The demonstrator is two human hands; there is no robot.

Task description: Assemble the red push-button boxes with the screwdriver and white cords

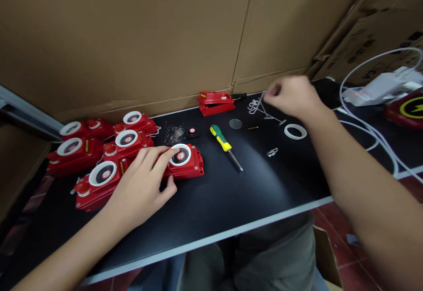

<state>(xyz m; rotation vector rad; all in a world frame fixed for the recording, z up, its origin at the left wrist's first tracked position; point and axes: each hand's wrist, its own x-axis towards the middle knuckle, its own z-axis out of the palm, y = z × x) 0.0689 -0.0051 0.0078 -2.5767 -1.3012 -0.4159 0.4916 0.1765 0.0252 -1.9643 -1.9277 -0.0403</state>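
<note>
My left hand (142, 180) lies on a red plastic housing (185, 163) with a white ring on top, fingers curled over its left side and holding it on the black table (211, 203). My right hand (292, 97) is far back on the table, fingers pinched together over a small pile of white wire-like parts (256, 106); what it pinches is too small to name. A loose white ring (295, 131) lies just in front of that hand. A green and yellow screwdriver (224, 144) lies between the hands.
Several more red housings (99, 150) are grouped at the left. A red lid part (214, 102) sits by the cardboard wall (165, 39). A clear disc (235, 124), a small black part (192, 131) and white cables (370, 128) are also there.
</note>
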